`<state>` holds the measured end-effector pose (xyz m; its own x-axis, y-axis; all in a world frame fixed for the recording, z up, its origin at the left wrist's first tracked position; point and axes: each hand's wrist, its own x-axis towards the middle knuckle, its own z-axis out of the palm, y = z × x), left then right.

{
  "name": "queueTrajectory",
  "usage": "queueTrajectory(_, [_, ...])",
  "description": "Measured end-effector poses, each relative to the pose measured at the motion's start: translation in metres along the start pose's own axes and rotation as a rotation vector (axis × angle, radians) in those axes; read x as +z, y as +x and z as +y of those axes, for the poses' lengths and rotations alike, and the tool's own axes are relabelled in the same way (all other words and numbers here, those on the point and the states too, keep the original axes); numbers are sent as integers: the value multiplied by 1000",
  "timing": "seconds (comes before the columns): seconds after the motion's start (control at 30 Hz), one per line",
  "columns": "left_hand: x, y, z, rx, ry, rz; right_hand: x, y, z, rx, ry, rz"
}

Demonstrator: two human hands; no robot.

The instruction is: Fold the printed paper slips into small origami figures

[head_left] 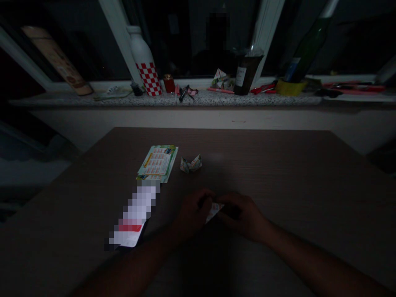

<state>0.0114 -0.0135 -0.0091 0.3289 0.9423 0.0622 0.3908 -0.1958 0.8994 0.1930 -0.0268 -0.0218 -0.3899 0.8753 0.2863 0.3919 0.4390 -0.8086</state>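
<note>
Centrally held: one folded paper piece (pixel 213 212), pale with faint reddish print, showing to me as a pointed wedge between left hand (pixel 192 212) and right hand (pixel 244 214); whether it touches the wood-grain table (pixel 297 177), I cannot tell.
Left hand: thumb and fingers clamped on the paper's left part, hiding that end from me.
Right hand: thumb and fingers curled about the paper's right tip; in this dim light I cannot tell whether they press on it.
Two-pointed paper model (pixel 191 164): one, folded, on the table just beyond the left hand, apart from it.
Printed leaflets (pixel 156 161): one stack, left of the model and near it.
Phone (pixel 130 238): screen lit, partly pixelated, lying aslant left of the left hand, its far end against the leaflets in my view.
Table edges: far edge straight before the pale wall (pixel 204 118); side edges slant outward toward me.
Room for moving: widest, as I see it, right of the right hand; narrower on the left, between hand and phone.
Speckled windowsill (pixel 204 99): beyond the table; bears a red-and-white checked bottle (pixel 147 66), a dark lidded cup (pixel 243 78), a green bottle (pixel 311 47).
</note>
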Motion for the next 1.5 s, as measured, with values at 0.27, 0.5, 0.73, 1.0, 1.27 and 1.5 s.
queueTrajectory(0.27, [0, 1, 0, -4, 27, -17, 0, 0, -2, 18, -15, -12])
queueTrajectory(0.5, [0, 1, 0, -4, 16, -2, -1, 1, 0, 38, 13, -32])
queueTrajectory(0.73, [0, 2, -2, 1, 10, -17, 0, 0, 2, 52, 44, -29])
queueTrajectory(1.0, [0, 2, -2, 11, 26, -32, 1, 0, 2, 85, 84, -45])
queueTrajectory(1.27, [-1, 2, -1, 6, 18, -29, 1, 0, 2, 71, 73, -40])
queueTrajectory(1.5, [-1, 2, -2, -1, 6, -20, 0, -1, 2, 63, 68, -41])
